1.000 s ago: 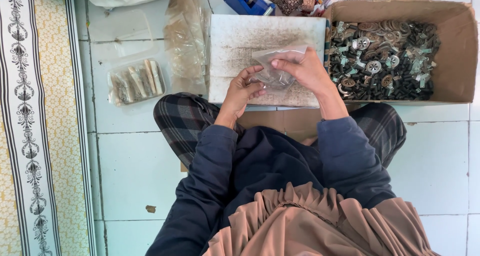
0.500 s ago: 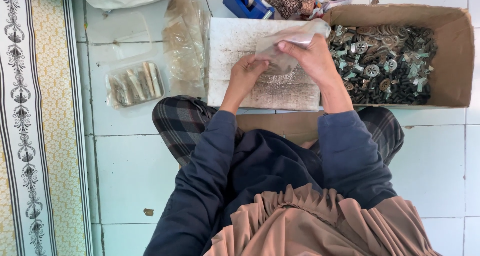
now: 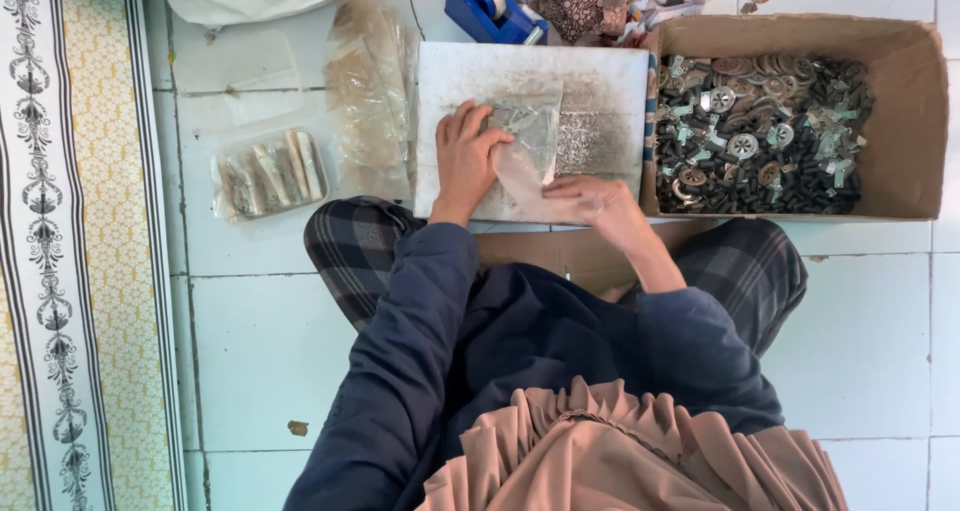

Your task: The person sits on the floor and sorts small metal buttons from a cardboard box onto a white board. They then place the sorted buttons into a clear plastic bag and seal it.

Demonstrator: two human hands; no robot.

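The left hand (image 3: 468, 159) lies flat on a small clear plastic bag (image 3: 528, 141), fingers spread and pressing down on its crinkled upper part, where a few small metal pieces show through the film. The right hand (image 3: 592, 203) rests at the bag's lower corner with its fingers curled onto the soft plastic; whether they pinch it or merely press it, I cannot tell. The bag sits on a pale rectangular board (image 3: 600, 76), scuffed and dusted with dark specks, which lies on the white tiled floor (image 3: 260, 331) in front of the person's crossed legs (checked trousers, dark blue sleeves).

Just right of the board stands an open cardboard box (image 3: 915, 121), brown and shallow, heaped with small metal parts: round discs, dark cylinders and greenish bits. Left of the board lies a loose stack of empty clear bags (image 3: 368, 101), glossy and wrinkled, and further left a filled packet (image 3: 268, 173) with longish metal pieces side by side. A blue tape dispenser (image 3: 488, 3) sits above the board's top edge
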